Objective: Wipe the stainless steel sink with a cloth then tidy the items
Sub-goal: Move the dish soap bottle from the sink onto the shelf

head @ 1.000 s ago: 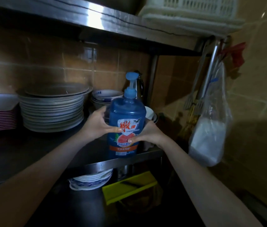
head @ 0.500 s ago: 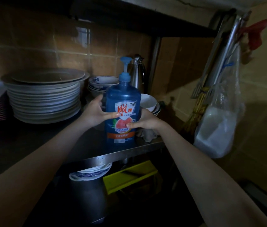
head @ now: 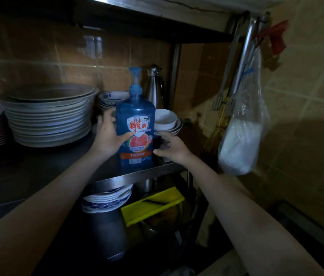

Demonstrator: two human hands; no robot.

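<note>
Kitchen for sure: dish soap bottle (head: 136, 116) in my fingers (head: 125, 136) on a steel shelf (head: 137, 176), big stack of plates (head: 47, 116) to their left, bowls (head: 165, 118) and a metal jug (head: 155, 90) behind, tiled wall (head: 37, 62).

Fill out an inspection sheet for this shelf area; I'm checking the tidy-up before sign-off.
Surface: stainless steel shelf, loaded with crockery.
Job's things: blue plastic pump bottle of dish soap, upright near the shelf's front edge.
Clutter: stack of white plates, white bowls, steel jug; yellow plastic item below.
Grippers: left hand grips the bottle; right hand open beside it, blurred.
Cables: none clearly seen.
Surroundings: tan tiled wall; clear plastic bag of white powder and metal utensils hang on the right.
</note>
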